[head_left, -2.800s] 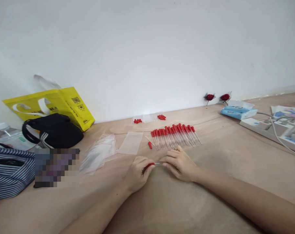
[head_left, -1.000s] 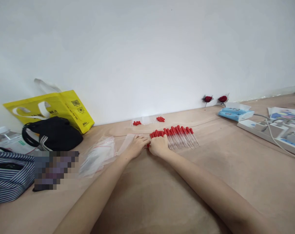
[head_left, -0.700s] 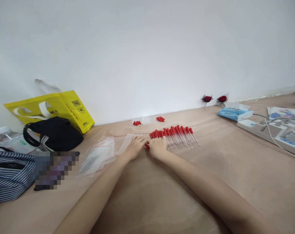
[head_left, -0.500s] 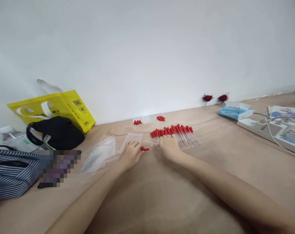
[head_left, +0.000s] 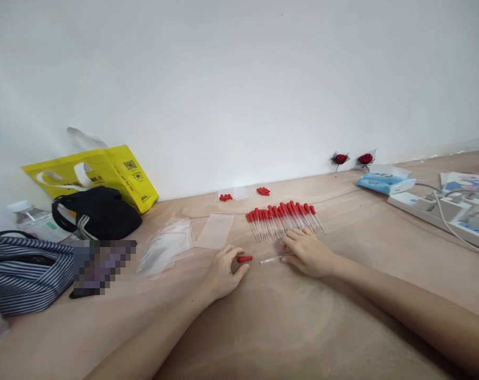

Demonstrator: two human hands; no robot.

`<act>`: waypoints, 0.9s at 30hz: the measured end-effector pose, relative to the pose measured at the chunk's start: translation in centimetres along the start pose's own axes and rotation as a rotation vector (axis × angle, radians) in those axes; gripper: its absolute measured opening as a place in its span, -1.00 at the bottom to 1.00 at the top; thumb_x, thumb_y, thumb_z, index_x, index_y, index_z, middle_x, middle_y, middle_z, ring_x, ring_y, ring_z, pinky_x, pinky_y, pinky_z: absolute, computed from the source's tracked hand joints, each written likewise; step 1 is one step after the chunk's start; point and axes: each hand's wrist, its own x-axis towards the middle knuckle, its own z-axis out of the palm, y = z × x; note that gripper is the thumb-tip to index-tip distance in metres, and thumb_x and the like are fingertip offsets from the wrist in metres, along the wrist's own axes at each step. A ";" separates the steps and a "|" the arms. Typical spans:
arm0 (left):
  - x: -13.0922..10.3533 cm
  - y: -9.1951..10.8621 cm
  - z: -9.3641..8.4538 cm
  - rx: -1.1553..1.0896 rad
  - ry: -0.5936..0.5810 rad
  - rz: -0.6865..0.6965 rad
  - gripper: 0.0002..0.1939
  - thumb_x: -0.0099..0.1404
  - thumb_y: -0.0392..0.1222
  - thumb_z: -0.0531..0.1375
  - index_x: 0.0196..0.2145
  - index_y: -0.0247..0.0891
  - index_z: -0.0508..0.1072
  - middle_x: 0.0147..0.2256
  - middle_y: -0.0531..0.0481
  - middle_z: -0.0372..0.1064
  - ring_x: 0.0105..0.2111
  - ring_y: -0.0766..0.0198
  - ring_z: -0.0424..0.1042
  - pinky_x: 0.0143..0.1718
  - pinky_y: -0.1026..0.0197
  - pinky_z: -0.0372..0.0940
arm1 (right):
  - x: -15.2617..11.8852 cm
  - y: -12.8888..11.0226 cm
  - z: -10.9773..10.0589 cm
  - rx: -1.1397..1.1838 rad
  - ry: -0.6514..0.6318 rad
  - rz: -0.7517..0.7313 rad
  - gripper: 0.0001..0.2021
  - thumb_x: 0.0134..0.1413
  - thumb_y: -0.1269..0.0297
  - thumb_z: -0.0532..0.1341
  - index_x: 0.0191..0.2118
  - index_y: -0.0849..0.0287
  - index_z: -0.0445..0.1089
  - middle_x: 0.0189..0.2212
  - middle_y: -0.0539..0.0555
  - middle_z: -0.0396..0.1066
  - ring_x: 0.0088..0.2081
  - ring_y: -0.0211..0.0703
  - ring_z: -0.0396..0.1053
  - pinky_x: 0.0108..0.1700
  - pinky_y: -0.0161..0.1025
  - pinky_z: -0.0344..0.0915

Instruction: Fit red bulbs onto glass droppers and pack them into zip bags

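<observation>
A red rubber dropper bulb (head_left: 245,259) is in the fingers of my left hand (head_left: 225,268), its narrower end pointing right. My right hand (head_left: 308,252) grips one end of a clear glass dropper tube (head_left: 270,259), whose other end points left toward the bulb. A small gap separates tube and bulb. Beyond my hands lies a row of assembled droppers (head_left: 281,219), red bulbs away from me and clear tips toward me. A clear zip bag (head_left: 214,230) lies flat just past my left hand.
A pile of clear zip bags (head_left: 166,248) lies to the left. Loose red bulbs (head_left: 263,191) rest on bags by the wall. A yellow bag (head_left: 120,174), black cap (head_left: 104,214) and striped pouch (head_left: 29,272) stand left; a tissue pack (head_left: 385,182) and power strip (head_left: 441,216) are right.
My right hand has moved from the row of droppers toward me and to the right, with a glass tube in it. My left hand has come nearer with the red bulb, uncovering the flat bag.
</observation>
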 end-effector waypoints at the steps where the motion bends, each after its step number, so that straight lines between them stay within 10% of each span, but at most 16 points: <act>1: 0.0 0.0 0.2 -0.007 0.003 -0.003 -0.78 0.11 -0.27 0.14 -0.23 -0.26 0.37 -0.34 -0.03 0.32 -0.32 0.23 0.33 -0.26 0.17 0.24 | 0.1 0.0 0.2 0.054 0.013 -0.021 -0.84 0.00 0.20 0.14 -0.32 0.18 0.30 -0.31 0.09 0.32 -0.23 -0.13 0.22 -0.24 -0.21 -0.01; 7: 0.5 0.0 1.3 0.003 0.068 -0.044 -0.85 0.16 -0.26 0.10 -0.35 -0.26 0.47 -0.41 -0.01 0.31 -0.41 0.27 0.33 -0.36 0.22 0.25 | 0.7 -0.8 2.5 0.380 0.122 0.016 -0.87 -0.06 0.20 0.21 -0.42 0.15 0.34 -0.42 0.03 0.31 -0.30 -0.20 0.22 -0.27 -0.25 0.08; 27: 0.0 -0.2 1.5 -0.125 0.150 0.128 -0.80 0.26 -0.23 0.04 -0.20 -0.21 0.42 -0.30 -0.02 0.43 -0.32 0.28 0.41 -0.28 0.25 0.32 | 0.4 -1.9 3.1 0.394 0.224 -0.038 -0.87 0.15 0.35 -0.06 -0.30 0.18 0.20 -0.39 0.06 0.35 -0.37 -0.24 0.25 -0.20 -0.20 0.01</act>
